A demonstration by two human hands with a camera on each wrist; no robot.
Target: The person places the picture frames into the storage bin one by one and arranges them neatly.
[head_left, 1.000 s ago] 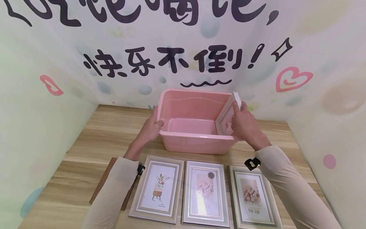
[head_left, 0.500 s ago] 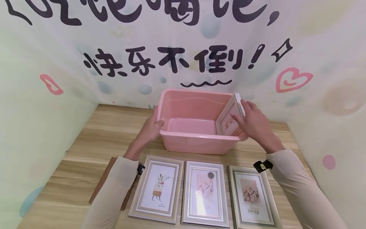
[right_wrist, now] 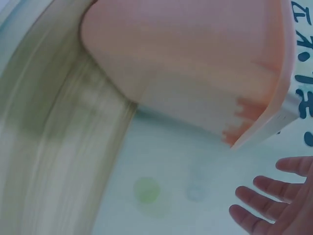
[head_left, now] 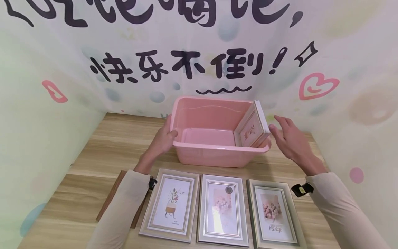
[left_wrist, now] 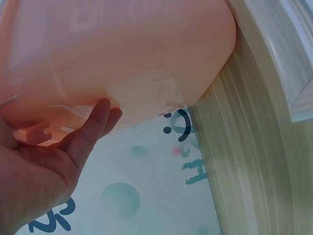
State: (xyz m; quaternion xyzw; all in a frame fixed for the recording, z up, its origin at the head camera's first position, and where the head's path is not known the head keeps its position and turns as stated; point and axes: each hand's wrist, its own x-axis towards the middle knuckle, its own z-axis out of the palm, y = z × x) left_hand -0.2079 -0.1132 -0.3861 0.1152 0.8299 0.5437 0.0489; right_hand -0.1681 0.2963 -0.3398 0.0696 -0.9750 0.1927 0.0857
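At the back of the table sits a pink plastic basin (head_left: pixel 211 157). My left hand (head_left: pixel 163 140) grips its left rim, thumb over the edge; in the left wrist view the fingers of this hand (left_wrist: pixel 54 161) reach under the rim along the outer wall. Inside the basin's right end a light picture frame (head_left: pixel 248 131) with a plant print leans on edge, its top corner above the rim. Just right of that end my right hand (head_left: pixel 290 143) holds nothing. The right wrist view shows this hand (right_wrist: pixel 279 205) with fingers spread, apart from the basin.
Three picture frames lie face up in a row before the basin: one with a potted plant (head_left: pixel 170 205), a silver one (head_left: pixel 222 211) and one with flowers (head_left: pixel 275 214). A brown wooden piece (head_left: pixel 113 195) lies partly under the left sleeve. Printed fabric walls (head_left: pixel 186 83) border the table.
My right hand has let go of the picture frame at the basin's right end and moved off to the right. The left hand keeps its grip on the rim.
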